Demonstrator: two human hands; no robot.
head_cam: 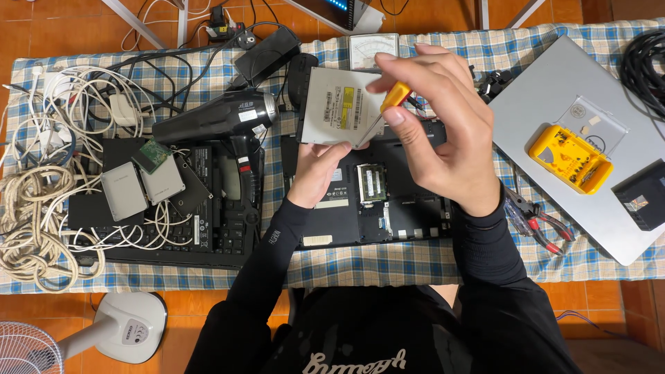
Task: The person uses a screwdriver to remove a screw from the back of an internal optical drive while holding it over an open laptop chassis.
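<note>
My left hand [320, 168] holds a flat silver optical drive [338, 105] from below, lifted above an opened black laptop base [346, 215] lying upside down. My right hand [443, 131] grips a small yellow-handled screwdriver [395, 95], its thin shaft pointing down at the drive's right edge. A green memory module [372, 182] shows inside the laptop base under the hands.
A black hair dryer [222, 118], several silver drives [142, 187] and a tangle of white cables [41, 201] lie at left. At right are a silver laptop [554, 97], a yellow bit case [569, 158] and red-handled pliers [540, 221]. A white fan base [131, 325] stands on the floor.
</note>
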